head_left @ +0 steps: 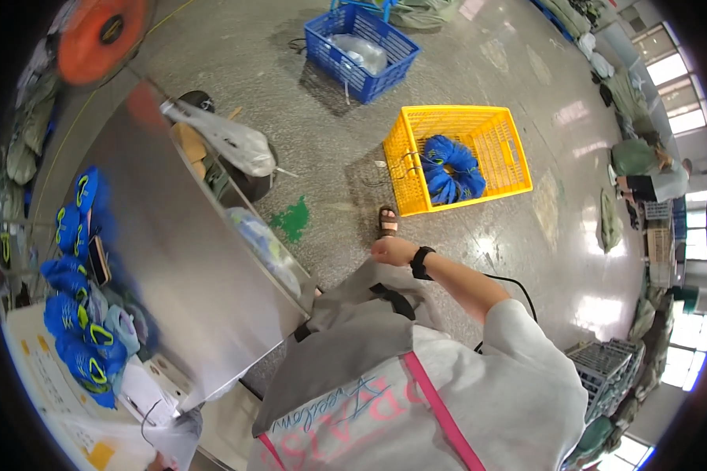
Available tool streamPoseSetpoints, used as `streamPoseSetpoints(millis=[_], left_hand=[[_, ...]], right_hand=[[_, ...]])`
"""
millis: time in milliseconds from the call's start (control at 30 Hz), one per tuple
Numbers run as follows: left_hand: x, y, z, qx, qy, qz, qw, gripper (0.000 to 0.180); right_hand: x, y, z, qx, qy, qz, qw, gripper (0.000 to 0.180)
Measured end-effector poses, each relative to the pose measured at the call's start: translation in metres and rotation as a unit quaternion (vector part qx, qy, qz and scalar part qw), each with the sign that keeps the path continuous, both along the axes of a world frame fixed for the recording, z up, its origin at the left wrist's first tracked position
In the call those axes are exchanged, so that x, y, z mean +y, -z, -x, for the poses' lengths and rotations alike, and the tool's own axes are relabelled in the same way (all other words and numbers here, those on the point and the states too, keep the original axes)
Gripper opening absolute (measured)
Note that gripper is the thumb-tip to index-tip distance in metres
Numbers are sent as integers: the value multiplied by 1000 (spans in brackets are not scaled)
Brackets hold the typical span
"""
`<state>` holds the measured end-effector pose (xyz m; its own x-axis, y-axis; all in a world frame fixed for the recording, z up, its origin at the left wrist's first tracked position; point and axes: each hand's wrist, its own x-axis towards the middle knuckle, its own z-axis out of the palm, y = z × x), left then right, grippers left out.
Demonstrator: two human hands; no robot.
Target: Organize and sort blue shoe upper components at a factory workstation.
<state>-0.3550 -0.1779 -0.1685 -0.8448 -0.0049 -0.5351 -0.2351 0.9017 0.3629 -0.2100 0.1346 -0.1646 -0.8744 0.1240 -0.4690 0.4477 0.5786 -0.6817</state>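
My right hand [395,251], with a black watch [423,263] on its wrist, hangs over the floor in front of my body. It is nearest to the yellow plastic crate [520,161], apart from it. Its fingers point down and are hidden, so I cannot tell whether they hold anything. Inside the crate lie blue bundles [463,169], apparently shoe uppers, set in a ring. My left hand does not show clearly. On the metal table [204,314] to my left, several blue shoe uppers [71,314] with yellow-green trim lie along the far-left side.
A dark phone [99,259] lies by the uppers. Ahead stands a blue crate [361,78] holding clear plastic. An orange round fan [102,39] is at far left. A plastic bag [243,145] hangs at the table's edge. Grey crates [601,365] and a person [656,184] are at right.
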Motion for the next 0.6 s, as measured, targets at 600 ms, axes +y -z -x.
streamPoseSetpoints(millis=[600], left_hand=[[-55, -33, 60, 16, -199, -74, 977, 51]], right_hand=[[411, 242, -107, -375, 160, -86, 909, 47]])
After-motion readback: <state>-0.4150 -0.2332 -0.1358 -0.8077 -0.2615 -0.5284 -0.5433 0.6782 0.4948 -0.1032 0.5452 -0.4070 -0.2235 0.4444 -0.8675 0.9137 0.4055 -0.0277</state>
